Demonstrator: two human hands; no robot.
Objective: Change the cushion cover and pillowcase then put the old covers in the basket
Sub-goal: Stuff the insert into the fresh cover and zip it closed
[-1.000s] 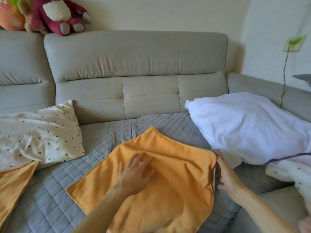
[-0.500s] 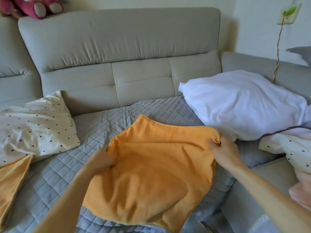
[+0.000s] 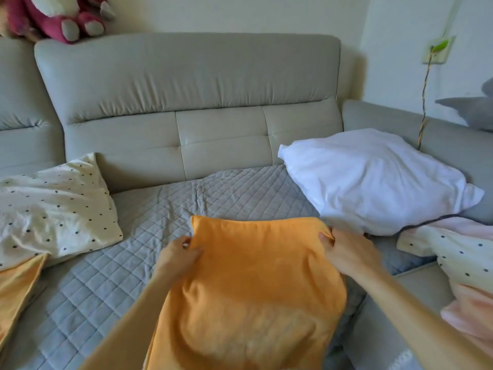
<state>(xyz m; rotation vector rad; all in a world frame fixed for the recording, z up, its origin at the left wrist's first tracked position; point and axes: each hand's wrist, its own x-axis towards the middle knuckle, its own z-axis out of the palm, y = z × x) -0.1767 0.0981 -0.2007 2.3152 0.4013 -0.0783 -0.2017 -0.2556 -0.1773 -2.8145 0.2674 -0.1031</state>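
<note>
An orange cushion cover [image 3: 253,289] hangs in front of me over the quilted grey sofa seat. My left hand [image 3: 178,257] pinches its upper left edge and my right hand [image 3: 346,249] pinches its upper right corner. A bare white cushion insert [image 3: 373,180] lies on the seat just behind my right hand. A cream pillow with black dots [image 3: 53,206] rests at the left. Another orange cover [image 3: 16,287] pokes in at the lower left. No basket is in view.
The grey sofa backrest [image 3: 186,84] fills the back, with a red plush toy [image 3: 58,14] on top at the left. Dotted cream and pink fabric [image 3: 458,263] is heaped at the right. A cable [image 3: 424,102] hangs from a wall socket.
The orange cover lay flat under my left palm a second ago. Both hands have since taken its top edge and lifted it off the seat toward me.
</note>
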